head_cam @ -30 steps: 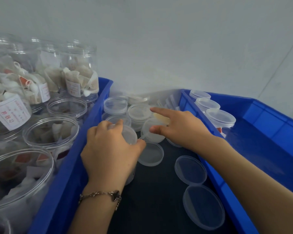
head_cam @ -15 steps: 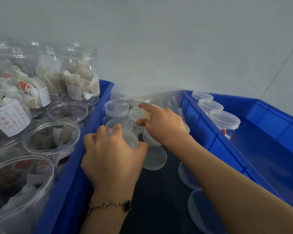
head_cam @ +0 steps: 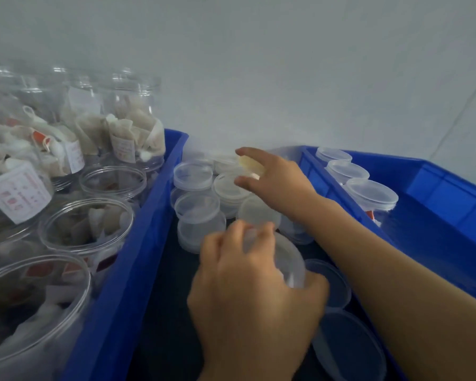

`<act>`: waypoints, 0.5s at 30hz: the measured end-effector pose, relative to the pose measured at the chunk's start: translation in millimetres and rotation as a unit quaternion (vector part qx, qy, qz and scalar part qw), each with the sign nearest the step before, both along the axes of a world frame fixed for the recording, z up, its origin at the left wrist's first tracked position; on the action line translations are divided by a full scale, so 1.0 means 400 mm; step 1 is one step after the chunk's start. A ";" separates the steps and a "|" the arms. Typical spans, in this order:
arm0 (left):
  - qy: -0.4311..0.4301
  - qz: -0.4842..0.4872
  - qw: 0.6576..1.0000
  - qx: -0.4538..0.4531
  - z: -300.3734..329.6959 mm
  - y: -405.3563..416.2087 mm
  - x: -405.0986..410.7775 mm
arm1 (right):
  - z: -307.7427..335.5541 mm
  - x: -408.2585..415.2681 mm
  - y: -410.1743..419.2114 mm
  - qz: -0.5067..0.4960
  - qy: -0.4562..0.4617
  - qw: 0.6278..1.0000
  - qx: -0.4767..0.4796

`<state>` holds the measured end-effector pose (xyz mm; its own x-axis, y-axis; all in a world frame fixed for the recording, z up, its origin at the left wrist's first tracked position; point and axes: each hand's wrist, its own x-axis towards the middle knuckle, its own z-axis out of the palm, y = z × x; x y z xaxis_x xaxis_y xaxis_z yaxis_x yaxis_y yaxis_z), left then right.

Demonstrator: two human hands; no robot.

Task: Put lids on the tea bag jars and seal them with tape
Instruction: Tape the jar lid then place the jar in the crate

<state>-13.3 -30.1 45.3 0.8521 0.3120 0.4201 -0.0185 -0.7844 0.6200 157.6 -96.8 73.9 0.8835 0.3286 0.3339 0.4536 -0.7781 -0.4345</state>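
Your left hand [head_cam: 248, 295] is curled over a stack of clear lids [head_cam: 283, 259] low in the middle blue bin [head_cam: 116, 306], fingers wrapped round its rim. Your right hand [head_cam: 278, 182] reaches to the back of the same bin, with finger and thumb apart around a yellowish tape roll [head_cam: 252, 166]; whether they have closed on it, I cannot tell.

The open tea bag jars [head_cam: 85, 224] stand to your left, outside that bin and still uncovered. A few capped jars [head_cam: 371, 192] sit in the right-hand bin.

The main risk, as I judge it, is the crowding around the tape. More lid stacks [head_cam: 195, 210] press close on every side, and drawing the roll back past them could topple one. Your own grip is another: the lids are smooth and nested, so lifting several at once may let the lower ones slip free and scatter among the loose lids [head_cam: 349, 350] near your right forearm.
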 end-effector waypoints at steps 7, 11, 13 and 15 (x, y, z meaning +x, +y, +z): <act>0.039 0.074 0.995 -0.045 -0.017 0.099 0.018 | -0.165 -0.071 -0.030 -0.019 0.025 0.972 -0.233; 0.003 0.087 0.992 -0.096 -0.017 0.118 0.030 | -0.228 -0.088 -0.041 0.013 0.021 0.975 -0.219; -0.011 0.078 0.989 -0.128 -0.020 0.123 0.035 | -0.249 -0.090 -0.042 0.023 0.031 0.976 -0.213; -0.028 0.065 0.985 -0.159 -0.029 0.125 0.041 | -0.255 -0.091 -0.045 0.031 0.057 0.975 -0.211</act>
